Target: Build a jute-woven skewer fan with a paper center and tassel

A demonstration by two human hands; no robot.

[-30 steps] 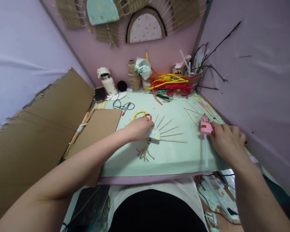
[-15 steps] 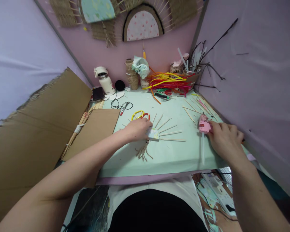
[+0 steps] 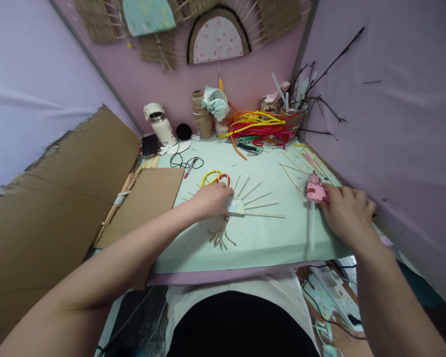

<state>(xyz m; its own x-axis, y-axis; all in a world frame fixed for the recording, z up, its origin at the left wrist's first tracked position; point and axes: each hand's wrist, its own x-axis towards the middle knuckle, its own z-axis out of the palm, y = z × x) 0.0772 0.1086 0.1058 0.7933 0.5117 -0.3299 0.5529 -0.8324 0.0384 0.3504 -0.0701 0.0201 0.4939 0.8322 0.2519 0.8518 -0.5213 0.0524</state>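
"What's the left hand [image 3: 212, 199] doing?"

"Its bent fingers are on the left part of the half-disc [image 3: 238, 207]. I can't tell whether they pinch it or only press, since the hand covers that part."

"And where is the half-disc?"

"Near the middle of the table [image 3: 267, 250], with sticks [image 3: 263, 203] fanning out from its curved edge and a tassel [image 3: 221, 234] hanging from the straight one, toward the person (rather like a small sun with a beard)."

"The right hand [image 3: 347, 210]?"

"Closed on the gun [image 3: 315, 192], over at the table's right side. A clear rod [image 3: 312, 225] sticks out of its back, toward the person; the tip points away."

"Anything just beyond the left hand?"

"Yellow and red loops [image 3: 211, 177], partly behind the fingers. Farther off lies a pen [image 3: 190, 168] beside a black cord [image 3: 178, 161]. Flat cardboard [image 3: 148, 191] is on the left, and loose sticks [image 3: 292, 176] lie beyond the gun."
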